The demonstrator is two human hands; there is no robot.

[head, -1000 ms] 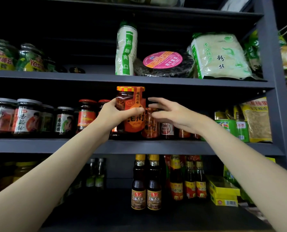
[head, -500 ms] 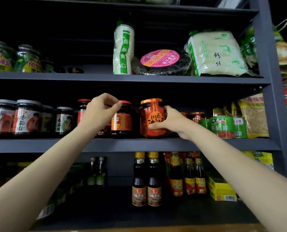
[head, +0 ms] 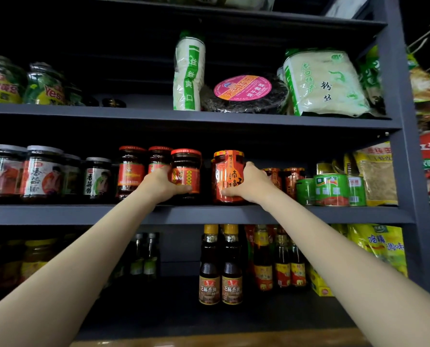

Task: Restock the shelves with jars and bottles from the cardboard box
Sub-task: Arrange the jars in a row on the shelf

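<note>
A: Both hands are on jars on the middle shelf (head: 209,214). What does each one hold?

B: Left hand (head: 159,185) is curled round the lower half of a dark sauce jar with a red lid (head: 186,169). Right hand (head: 251,182) grips an orange-labelled chilli jar (head: 227,171) from its 3 o'clock side, thumb along the bottom front.

A: Where do the two jars stand?

B: Upright on the shelf board near its front edge, side by side with a dark gap between them. At 9 o'clock of the dark jar stand two more red-lidded jars (head: 131,169), then mushroom sauce jars with grey lids (head: 42,171).

A: And the other way?

B: At 3 o'clock, green cans (head: 330,189). Sesame oil bottles (head: 220,271) stand at 6 o'clock on the shelf below.
</note>
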